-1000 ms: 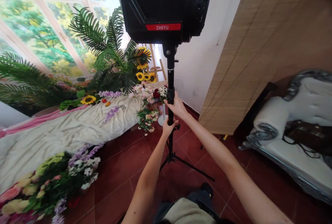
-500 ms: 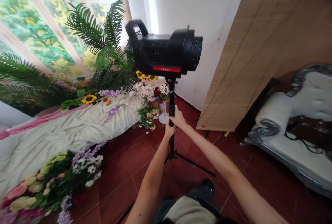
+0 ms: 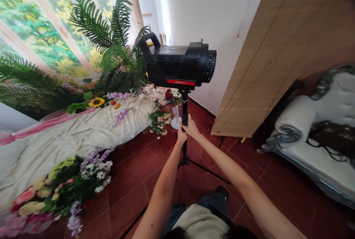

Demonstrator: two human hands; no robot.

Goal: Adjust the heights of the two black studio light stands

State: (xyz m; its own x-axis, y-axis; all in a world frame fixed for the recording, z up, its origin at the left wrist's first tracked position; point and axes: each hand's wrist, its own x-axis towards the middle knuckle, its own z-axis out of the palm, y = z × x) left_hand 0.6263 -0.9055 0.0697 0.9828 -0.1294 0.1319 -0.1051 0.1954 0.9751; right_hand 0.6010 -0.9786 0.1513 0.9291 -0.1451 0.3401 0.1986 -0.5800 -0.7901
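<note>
red tiles (image 3: 133, 172) below, left hand (image 3: 181, 135) and right hand (image 3: 192, 128) wrap fingers (image 3: 189, 119) around the stand (image 3: 185, 108).

Dark red tiled floor (image 3: 133, 178) under a black tripod (image 3: 184, 150) and, farther right, a silver-trimmed white sofa (image 3: 310, 159).

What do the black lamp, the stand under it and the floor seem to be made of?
Black lamp: probably matte moulded plastic, perhaps with metal parts, given its crisp vents and soft highlights.
Stand: likely black-finished metal, judging by its slim tube and thin splayed legs.
Floor: apparently dark red ceramic or clay tile, low-sheen, with straight pale joints.
</note>
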